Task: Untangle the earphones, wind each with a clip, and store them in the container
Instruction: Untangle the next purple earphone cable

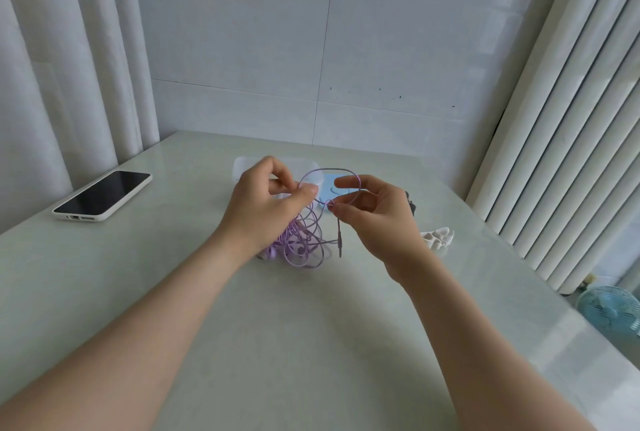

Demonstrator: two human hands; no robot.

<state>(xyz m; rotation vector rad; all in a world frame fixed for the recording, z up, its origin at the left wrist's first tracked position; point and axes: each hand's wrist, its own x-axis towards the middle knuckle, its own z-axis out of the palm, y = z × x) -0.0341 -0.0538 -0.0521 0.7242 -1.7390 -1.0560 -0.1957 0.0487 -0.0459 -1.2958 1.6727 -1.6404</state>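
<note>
A loop of the purple earphones (304, 236) is being pinched above the table (311, 326) by the left hand (266, 202) and right hand (374, 219) — plug dangling, tangle below — so a hard pull is risking tighter knots.

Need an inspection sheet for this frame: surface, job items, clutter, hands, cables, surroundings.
Surface: pale glossy table.
Job's things: purple earphones tangled, partly lifted; clear container at the back; white clips at right.
Clutter: phone face up at left; dark object unidentifiable.
Hands: left hand and right hand each pinch the earphone cable.
Cables: loop held up between hands; jack plug dangles.
Surroundings: curtains, tiled wall, fan lower right.
</note>
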